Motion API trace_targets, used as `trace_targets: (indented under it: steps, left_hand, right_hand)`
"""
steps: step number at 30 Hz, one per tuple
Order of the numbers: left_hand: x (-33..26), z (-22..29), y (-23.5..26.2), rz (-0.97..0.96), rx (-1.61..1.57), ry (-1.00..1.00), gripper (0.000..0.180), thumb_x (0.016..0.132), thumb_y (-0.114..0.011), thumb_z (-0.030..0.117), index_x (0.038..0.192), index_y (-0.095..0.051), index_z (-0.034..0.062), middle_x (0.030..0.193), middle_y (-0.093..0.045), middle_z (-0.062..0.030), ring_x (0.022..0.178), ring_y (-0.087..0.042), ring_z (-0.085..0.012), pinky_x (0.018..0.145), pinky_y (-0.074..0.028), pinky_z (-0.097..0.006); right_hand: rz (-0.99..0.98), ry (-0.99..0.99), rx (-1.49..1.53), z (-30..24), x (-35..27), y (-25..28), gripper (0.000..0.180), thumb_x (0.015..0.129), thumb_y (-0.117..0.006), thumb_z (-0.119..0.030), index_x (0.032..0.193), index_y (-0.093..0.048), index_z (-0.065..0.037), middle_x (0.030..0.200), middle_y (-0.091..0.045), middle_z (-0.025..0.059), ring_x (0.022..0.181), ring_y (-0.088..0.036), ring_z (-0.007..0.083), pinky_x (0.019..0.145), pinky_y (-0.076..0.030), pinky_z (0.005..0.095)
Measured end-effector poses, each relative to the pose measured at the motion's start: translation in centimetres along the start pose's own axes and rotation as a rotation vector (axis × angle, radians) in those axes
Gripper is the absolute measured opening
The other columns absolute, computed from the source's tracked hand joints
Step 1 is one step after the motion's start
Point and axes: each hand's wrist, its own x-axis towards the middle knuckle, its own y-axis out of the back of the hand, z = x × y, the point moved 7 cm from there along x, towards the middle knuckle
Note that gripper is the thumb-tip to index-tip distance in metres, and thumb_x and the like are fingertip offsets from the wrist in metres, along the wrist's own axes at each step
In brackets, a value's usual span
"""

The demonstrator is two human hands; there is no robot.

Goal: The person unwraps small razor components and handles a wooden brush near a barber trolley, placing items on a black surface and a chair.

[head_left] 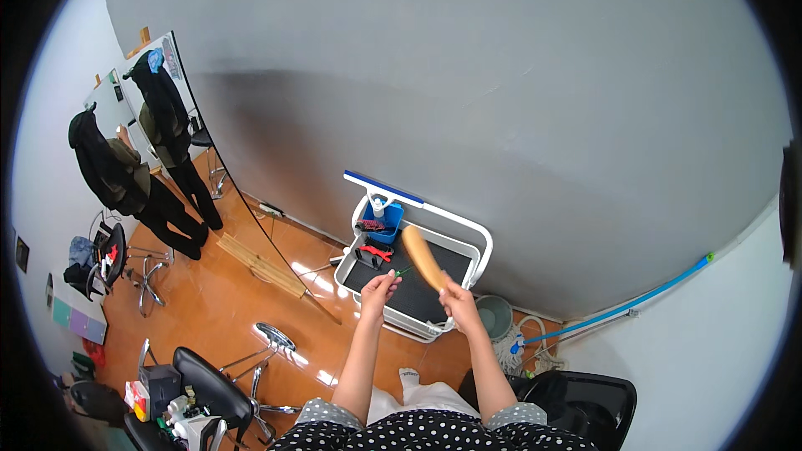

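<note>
My right hand [459, 303] is closed round the lower end of a long, smooth, tan, slightly curved object [423, 256], which tilts up to the left; its exact kind does not show. To its left, my left hand [380, 292] pinches a thin green thing [404, 271], too small to make out fully. Both hands are over a white trolley [483, 260] with a black mat [411, 296]. In the trolley's far left part are a blue bin [389, 215], a dark brush [370, 225] with a pinkish face, and a red item [378, 253].
A blue-edged squeegee [383, 188] lies across the trolley's far rim. At right stand a grey bucket [494, 315] with hoses and a black basin [585, 405]. Black chairs [209, 384] holding bottles and boxes are at lower left. A person [125, 175] stands by tall mirrors.
</note>
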Motion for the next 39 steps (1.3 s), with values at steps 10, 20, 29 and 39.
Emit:
trace_targets:
  steps: [10, 20, 29, 39]
  left_hand:
    - [-0.4, 2.6, -0.3, -0.013, -0.121, -0.039, 0.017, 0.082, -0.062, 0.024, 0.085, -0.064, 0.0072, 0.081, -0.065, -0.0008, 0.063, -0.051, -0.0008, 0.058, -0.041, -0.013]
    - [2.1, 6.8, -0.5, -0.137, -0.176, -0.094, 0.018, 0.083, -0.061, 0.021, 0.088, -0.064, 0.0047, 0.085, -0.065, -0.0031, 0.065, -0.052, -0.0017, 0.061, -0.041, -0.014]
    - [3.5, 10.7, -0.5, -0.231, -0.110, -0.075, 0.019, 0.083, -0.059, 0.016, 0.100, -0.059, 0.0056, 0.093, -0.062, -0.0042, 0.079, -0.058, -0.0088, 0.068, -0.045, -0.020]
    - [4.6, 12.0, -0.4, -0.376, -0.120, -0.130, 0.020, 0.082, -0.056, 0.001, 0.102, -0.055, -0.0010, 0.096, -0.061, -0.0092, 0.089, -0.059, -0.0164, 0.079, -0.047, -0.026]
  right_hand:
    - [-0.116, 0.191, -0.356, -4.5, -1.2, -0.5, 0.043, 0.086, -0.050, -0.009, 0.127, -0.043, -0.020, 0.095, -0.058, -0.0037, 0.061, -0.039, 0.0059, 0.058, -0.038, 0.0205]
    - [-0.022, 0.251, -0.485, -7.8, -0.6, -4.8, 0.046, 0.086, -0.052, -0.009, 0.128, -0.043, -0.026, 0.072, -0.052, -0.0039, 0.060, -0.039, 0.0066, 0.060, -0.040, 0.0211]
    - [0.091, 0.224, -0.561, -9.6, 0.7, -5.8, 0.046, 0.084, -0.053, -0.017, 0.126, -0.042, -0.033, 0.085, -0.064, 0.0114, 0.073, -0.059, 0.0156, 0.073, -0.044, 0.0287]
    - [0.169, 0.295, -0.395, -10.9, 0.4, -6.1, 0.044, 0.085, -0.053, -0.014, 0.126, -0.045, -0.026, 0.066, -0.046, -0.0023, 0.061, -0.039, 0.0069, 0.061, -0.039, 0.0210]
